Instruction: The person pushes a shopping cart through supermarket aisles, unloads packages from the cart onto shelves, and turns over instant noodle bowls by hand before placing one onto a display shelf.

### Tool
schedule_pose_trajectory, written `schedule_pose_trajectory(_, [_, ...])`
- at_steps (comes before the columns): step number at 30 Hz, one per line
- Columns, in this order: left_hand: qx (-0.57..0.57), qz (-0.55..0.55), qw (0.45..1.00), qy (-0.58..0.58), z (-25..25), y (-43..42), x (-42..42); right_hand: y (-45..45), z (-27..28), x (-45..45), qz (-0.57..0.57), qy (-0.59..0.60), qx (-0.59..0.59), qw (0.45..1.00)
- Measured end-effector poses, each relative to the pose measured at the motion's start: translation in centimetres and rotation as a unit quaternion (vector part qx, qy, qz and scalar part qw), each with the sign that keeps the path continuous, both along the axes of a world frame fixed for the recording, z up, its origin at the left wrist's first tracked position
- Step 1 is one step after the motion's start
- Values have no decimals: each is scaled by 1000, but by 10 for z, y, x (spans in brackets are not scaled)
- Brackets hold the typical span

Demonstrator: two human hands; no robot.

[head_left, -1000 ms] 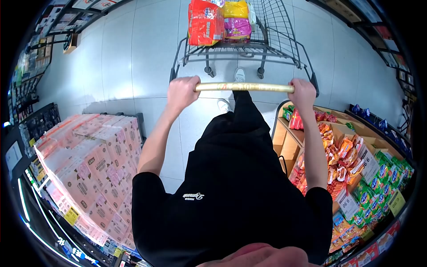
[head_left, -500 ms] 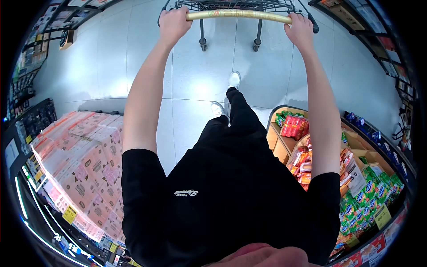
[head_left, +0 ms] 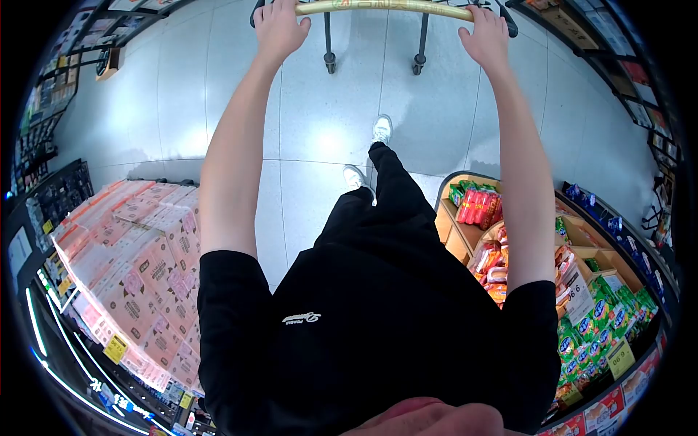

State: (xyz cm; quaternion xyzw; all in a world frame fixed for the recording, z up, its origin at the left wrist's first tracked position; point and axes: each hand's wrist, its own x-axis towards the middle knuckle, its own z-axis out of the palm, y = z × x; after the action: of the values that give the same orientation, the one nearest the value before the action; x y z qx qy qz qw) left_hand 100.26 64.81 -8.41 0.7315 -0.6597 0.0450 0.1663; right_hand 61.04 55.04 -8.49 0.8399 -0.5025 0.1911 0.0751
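Note:
Along the top edge of the head view runs the pale yellow handle (head_left: pixel 385 5) of a shopping cart, its basket cut off by the frame. My left hand (head_left: pixel 281 30) lies over the handle's left end, fingers curled onto it and thumb off to the side. At the right end, my right hand (head_left: pixel 486 38) has its fingers over the bar, with the thumb also sticking out. Both arms are stretched forward. Below the handle, two cart legs with casters (head_left: pixel 330 62) stand on the floor.
Stacked pink-wrapped packages (head_left: pixel 138 269) rise on my left. To my right, a wooden display bin (head_left: pixel 452 225) holds red sausage packs (head_left: pixel 480 207) and green snack bags (head_left: pixel 600 312). Shelves (head_left: pixel 618 65) line both sides of the grey tiled floor (head_left: pixel 320 138).
The cart handle and both hands have moved slightly forward, toward the top edge, and the basket has left the view. Both thumbs have come away from the handle. My feet have barely moved.

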Motion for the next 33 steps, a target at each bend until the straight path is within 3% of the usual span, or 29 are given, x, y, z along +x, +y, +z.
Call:
schedule_pose_trajectory(3, [-93,-65,993,-41,-7,35,2,39,-3,-5,-4,1,13,1000])
schedule_pose_trajectory(5, [-18,-68,998,4,0,68,-4,72,6,-9,1,-18,32,999])
schedule_pose_trajectory(22, [44,1,990,131,28,366,-83,346,52,-63,21,38,207,977])
schedule_pose_trajectory(33, [75,2,988,136,34,451,-82,456,58,-56,-31,14,231,972])
